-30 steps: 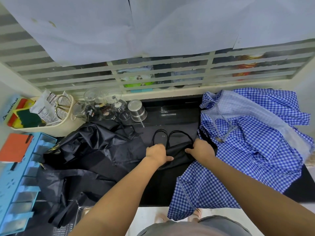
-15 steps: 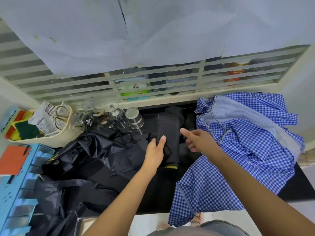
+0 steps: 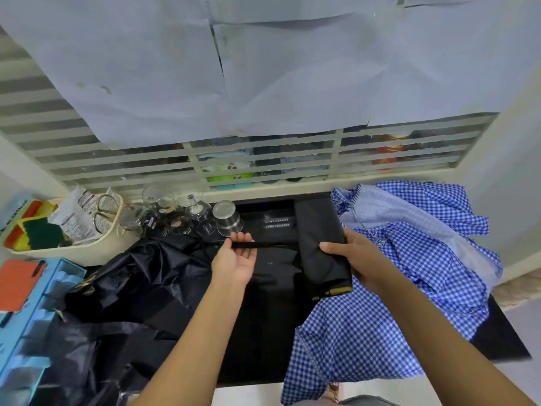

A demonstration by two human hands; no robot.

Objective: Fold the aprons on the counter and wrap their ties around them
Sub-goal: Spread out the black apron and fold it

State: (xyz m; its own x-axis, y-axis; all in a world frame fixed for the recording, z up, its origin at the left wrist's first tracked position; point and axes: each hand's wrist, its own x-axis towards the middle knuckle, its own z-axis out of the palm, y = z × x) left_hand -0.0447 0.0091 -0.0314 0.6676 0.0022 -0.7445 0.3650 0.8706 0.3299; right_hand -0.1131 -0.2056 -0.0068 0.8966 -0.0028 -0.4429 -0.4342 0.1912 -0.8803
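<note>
Half a second ago the folded black apron (image 3: 319,230) lay flat on the desk (image 3: 503,338) with your left hand pressing on it and your right hand only reaching in. Now your right hand (image 3: 360,259) has taken the bundle. Its grip is closed round the bundle's middle, thumb on top and fingers underneath, just right of centre in the frame.

Your left hand (image 3: 234,259) has come off the fabric and sits palm up, left of the bundle. The tie (image 3: 257,245) is stretched across its fingers. I cannot tell whether your thumb pins the strap or it only rests there.

My reading is that folding is finished for this apron and wrapping is about to start. No turn of the tie goes round the bundle yet.

The bundle's long axis runs almost straight up and down the frame, leaning slightly. Its far end points to the window sill at upper centre. Its near end, with a yellowish edge showing, points to the lower right, over the blue checked cloth (image 3: 409,288). The tie runs left to right, roughly square to that axis, which is how a wrap round the middle should sit.

A crumpled black apron (image 3: 140,273) at lower left is still unfolded, so the task is far from done.
</note>
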